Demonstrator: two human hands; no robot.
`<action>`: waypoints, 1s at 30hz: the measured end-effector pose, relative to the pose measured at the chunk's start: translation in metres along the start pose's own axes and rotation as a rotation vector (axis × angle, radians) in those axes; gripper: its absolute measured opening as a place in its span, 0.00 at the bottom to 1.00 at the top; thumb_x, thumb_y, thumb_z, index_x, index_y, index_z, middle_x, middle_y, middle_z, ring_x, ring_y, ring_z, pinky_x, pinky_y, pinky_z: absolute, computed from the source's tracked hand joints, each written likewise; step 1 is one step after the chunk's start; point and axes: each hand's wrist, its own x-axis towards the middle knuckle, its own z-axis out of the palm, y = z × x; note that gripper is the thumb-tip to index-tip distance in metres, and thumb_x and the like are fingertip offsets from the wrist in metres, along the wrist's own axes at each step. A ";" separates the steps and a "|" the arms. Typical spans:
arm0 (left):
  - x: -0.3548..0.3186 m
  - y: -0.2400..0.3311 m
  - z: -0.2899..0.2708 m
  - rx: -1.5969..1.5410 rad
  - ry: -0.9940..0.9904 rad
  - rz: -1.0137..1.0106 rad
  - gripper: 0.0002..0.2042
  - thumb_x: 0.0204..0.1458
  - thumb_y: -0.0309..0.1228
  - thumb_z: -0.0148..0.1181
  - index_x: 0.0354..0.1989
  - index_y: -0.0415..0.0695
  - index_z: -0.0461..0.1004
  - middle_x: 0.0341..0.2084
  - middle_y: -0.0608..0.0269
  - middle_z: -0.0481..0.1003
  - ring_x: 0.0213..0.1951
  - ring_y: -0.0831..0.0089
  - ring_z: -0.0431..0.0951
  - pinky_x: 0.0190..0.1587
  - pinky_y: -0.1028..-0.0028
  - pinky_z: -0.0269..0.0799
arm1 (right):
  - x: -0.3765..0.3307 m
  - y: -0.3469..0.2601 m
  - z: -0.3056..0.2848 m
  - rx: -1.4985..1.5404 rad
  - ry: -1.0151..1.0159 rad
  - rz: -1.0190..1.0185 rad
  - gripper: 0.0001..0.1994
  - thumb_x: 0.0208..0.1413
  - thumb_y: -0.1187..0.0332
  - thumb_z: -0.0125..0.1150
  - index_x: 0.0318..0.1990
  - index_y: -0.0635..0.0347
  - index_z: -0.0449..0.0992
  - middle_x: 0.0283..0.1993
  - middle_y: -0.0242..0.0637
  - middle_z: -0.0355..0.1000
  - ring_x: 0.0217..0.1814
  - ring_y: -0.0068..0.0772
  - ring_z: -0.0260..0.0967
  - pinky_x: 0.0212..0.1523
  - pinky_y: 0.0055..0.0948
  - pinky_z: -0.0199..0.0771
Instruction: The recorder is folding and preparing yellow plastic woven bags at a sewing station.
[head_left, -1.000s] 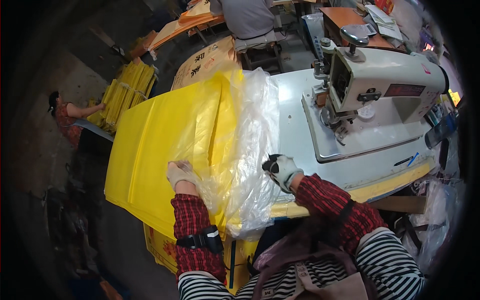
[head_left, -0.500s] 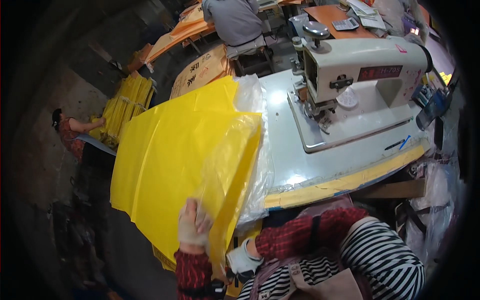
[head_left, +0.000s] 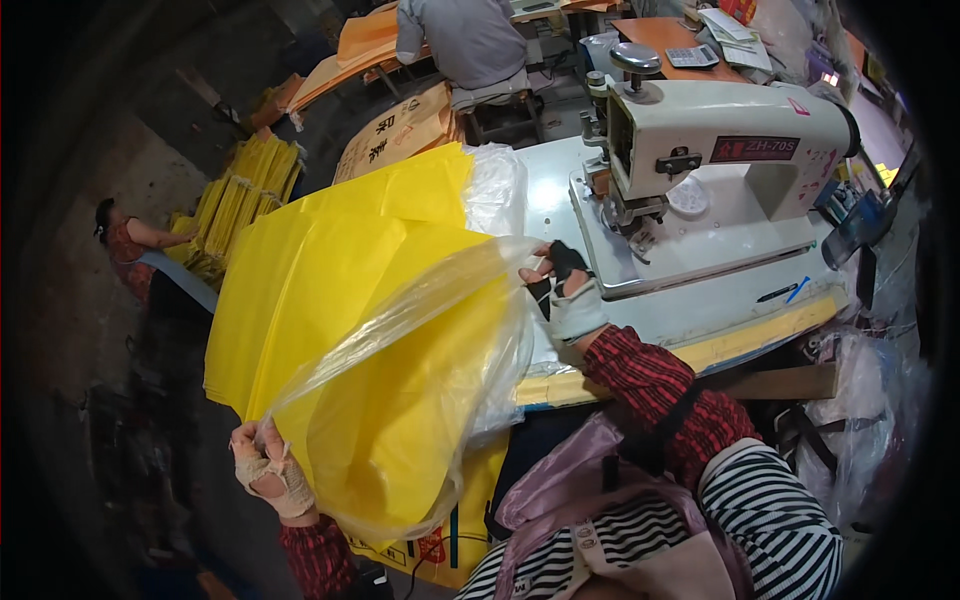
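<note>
My left hand (head_left: 270, 470), in a beige fingerless glove, pinches one edge of a clear plastic liner (head_left: 385, 325) at the near left. Across from it, my right hand (head_left: 568, 290) grips the liner's other edge beside the table; its glove is white and black. Between my hands the liner's mouth is stretched wide, its near rim hanging in a loose loop. Yellow sacks (head_left: 290, 290) lie in a fanned stack beneath and left of it. More clear plastic (head_left: 495, 185) shows along the stack's far right side.
A white sewing machine (head_left: 725, 150) stands on the pale table (head_left: 660, 330) to my right, near a pen (head_left: 777, 294). One person (head_left: 465, 45) sits ahead; another (head_left: 140, 250) stands at the left by bundled yellow sacks (head_left: 240, 205). Brown sacks (head_left: 400, 130) lie beyond mine.
My hands have moved apart, the left leftward and down, the right up and over to the table edge. The clear liner has been spread open between them.
</note>
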 end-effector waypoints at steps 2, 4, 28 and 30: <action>0.001 0.000 0.006 -0.081 0.038 -0.034 0.07 0.55 0.26 0.54 0.28 0.36 0.68 0.23 0.63 0.66 0.27 0.75 0.66 0.33 0.76 0.64 | 0.001 -0.004 -0.010 -0.166 0.225 -0.214 0.20 0.44 0.63 0.67 0.43 0.63 0.70 0.35 0.41 0.70 0.38 0.39 0.68 0.39 0.33 0.68; 0.002 -0.001 0.007 -0.157 0.076 -0.070 0.07 0.55 0.27 0.54 0.28 0.36 0.68 0.24 0.62 0.66 0.27 0.74 0.66 0.33 0.76 0.64 | 0.009 -0.002 -0.012 -0.205 0.287 -0.288 0.23 0.41 0.62 0.69 0.44 0.61 0.70 0.38 0.42 0.69 0.42 0.41 0.67 0.43 0.35 0.67; -0.099 -0.048 -0.052 0.272 -0.110 -0.113 0.06 0.57 0.29 0.48 0.34 0.41 0.70 0.20 0.54 0.68 0.22 0.62 0.69 0.26 0.68 0.64 | 0.102 -0.057 0.031 -0.474 0.076 -0.469 0.14 0.46 0.65 0.58 0.43 0.54 0.72 0.36 0.44 0.72 0.39 0.47 0.71 0.39 0.40 0.71; -0.118 -0.063 -0.063 0.303 -0.136 -0.092 0.05 0.56 0.28 0.48 0.34 0.41 0.70 0.19 0.54 0.67 0.21 0.61 0.68 0.25 0.68 0.64 | 0.112 -0.071 0.043 -0.523 0.139 -0.698 0.15 0.47 0.66 0.56 0.45 0.54 0.73 0.40 0.44 0.72 0.44 0.46 0.70 0.46 0.40 0.68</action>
